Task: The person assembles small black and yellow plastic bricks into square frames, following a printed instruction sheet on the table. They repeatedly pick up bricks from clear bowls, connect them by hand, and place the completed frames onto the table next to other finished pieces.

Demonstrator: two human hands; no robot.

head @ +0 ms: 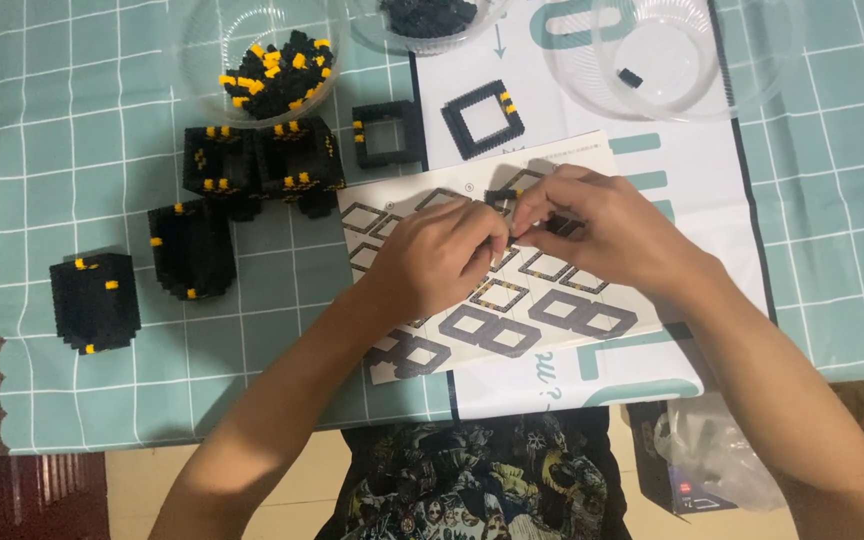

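**Desk:** How many pieces are on the table?

**Photographer:** Three clear plastic bowls along the top edge: one heaped with black and yellow bricks, one of black bricks cut off by the frame, and one nearly bare with a single black brick. Two open square frames, one on the checked teal cloth, the other on the white poster. Four taller black blocks with yellow studs stand at left: two joined, one below them, one farthest out.

**Desk:** And the hands?

**Photographer:** Two, one person's. The left hand and right hand meet over the instruction sheet, fingertips pressed together in a pinch on a small black-brick piece.

**Desk:** Describe the piece.

**Panel note — Photographer:** Black, with a glimpse of yellow, mostly hidden by the fingers. Only a corner shows above the left thumb, and a dark bit shows by the right fingers.

**Desk:** Which way does it run?

**Photographer:** What shows lies roughly left to right between the two hands, just above the sheet's upper half. Its full shape I cannot tell.

**Desk:** Anything else?

**Photographer:** The sheet shows rows of grey diamond-shaped build diagrams. A crumpled clear bag sits at the lower right, off the cloth.
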